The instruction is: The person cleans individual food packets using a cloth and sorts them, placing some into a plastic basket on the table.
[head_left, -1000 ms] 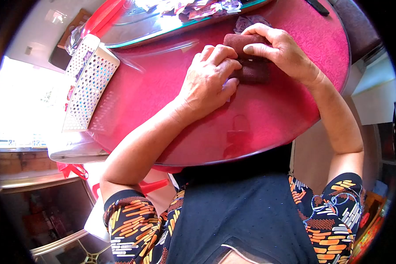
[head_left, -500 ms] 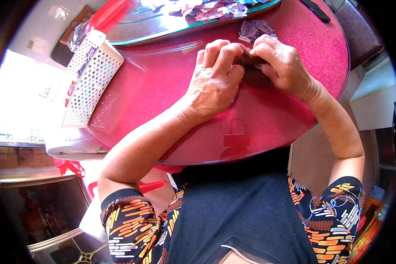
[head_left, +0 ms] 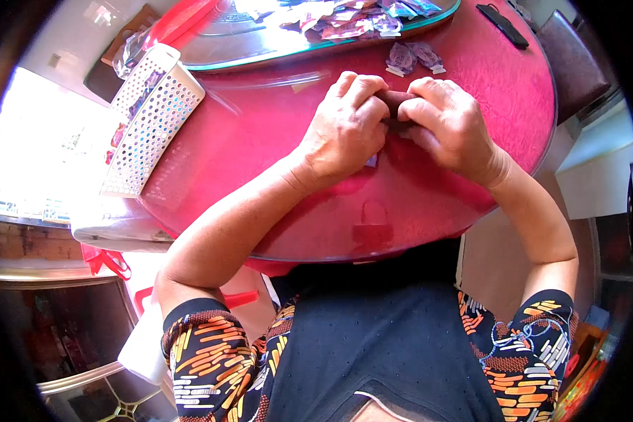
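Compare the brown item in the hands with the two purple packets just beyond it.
- Colour: the brown item is a plain dark brown; the purple packets are purple with pale ends.
- State: the brown item is gripped between the left hand and right hand; the purple packets lie loose on the red tabletop.
- Visibility: fingers hide much of the brown item; the purple packets show almost fully.

Shared: none plain.

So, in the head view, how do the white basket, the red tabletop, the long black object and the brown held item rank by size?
1. Red tabletop
2. White basket
3. Unsure: long black object and brown held item; the left hand and right hand hide much of the latter.
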`<state>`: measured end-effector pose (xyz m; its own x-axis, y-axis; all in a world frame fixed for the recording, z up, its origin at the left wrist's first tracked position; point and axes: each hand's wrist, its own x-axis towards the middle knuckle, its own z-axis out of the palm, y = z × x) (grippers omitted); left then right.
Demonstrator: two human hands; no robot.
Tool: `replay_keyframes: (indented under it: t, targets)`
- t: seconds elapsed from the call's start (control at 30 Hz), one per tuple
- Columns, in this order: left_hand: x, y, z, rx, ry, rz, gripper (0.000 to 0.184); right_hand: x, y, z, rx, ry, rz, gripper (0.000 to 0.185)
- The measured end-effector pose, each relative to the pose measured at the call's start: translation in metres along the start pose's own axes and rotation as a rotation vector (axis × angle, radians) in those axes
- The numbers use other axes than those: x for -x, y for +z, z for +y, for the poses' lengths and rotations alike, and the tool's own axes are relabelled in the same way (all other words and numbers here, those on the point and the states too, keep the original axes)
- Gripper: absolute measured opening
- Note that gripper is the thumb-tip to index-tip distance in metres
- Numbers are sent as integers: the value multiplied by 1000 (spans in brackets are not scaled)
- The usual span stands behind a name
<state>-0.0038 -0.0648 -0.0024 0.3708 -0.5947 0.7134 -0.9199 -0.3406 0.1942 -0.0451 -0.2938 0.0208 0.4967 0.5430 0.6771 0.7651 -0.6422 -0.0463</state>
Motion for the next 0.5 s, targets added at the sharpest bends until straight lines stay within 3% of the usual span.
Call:
replay_keyframes:
  t: [0.07,0.13,0.17,0.33,0.43,0.5]
  targets:
    - [-5,-12,-4,115,-37,-10,28,-10,-5,3,-167,59,30,26]
    - [-13,-29,-2,426,-95,-2,37,-20,-10,2,-359,138,66,24]
    - [-15,-32,-4,381,-120,16,39,-24,-12,5,-417,165,71,24]
    - [-10,-36,-7,654,-288,97,30,-40,-20,3,-723,381,-99,26]
    - [-6,-34,-10,808,-423,151,26,-55,-16,10,-515,130,-123,35]
    - [-5,-37,-6,998,-526,204,26,-63,-12,5,-449,114,-121,42]
